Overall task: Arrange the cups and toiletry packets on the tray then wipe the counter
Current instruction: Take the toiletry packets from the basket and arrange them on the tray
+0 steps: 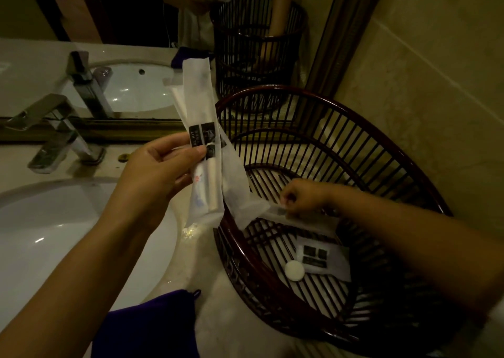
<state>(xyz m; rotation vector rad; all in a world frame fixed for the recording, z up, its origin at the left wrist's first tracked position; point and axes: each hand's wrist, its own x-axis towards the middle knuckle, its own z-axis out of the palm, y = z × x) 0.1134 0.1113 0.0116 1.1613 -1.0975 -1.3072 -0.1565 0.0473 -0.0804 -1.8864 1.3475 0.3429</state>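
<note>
The printed labels on the long packets (200, 145) held up by the left hand (152, 172) can't be read in full, since part of the lettering is covered by the fingers (191, 153). The right hand (302, 196) is curled so its fingertips are mostly hidden, and the thin wrapper (275, 210) there is blurred. The purple cloth (147, 327) is cut off by the bottom edge. Text on the small sachet (316, 256) in the basket (409, 166) is too tiny to make out.

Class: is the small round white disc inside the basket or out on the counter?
Inside. The disc lies on the basket's slatted floor beside a flat packet.
</note>
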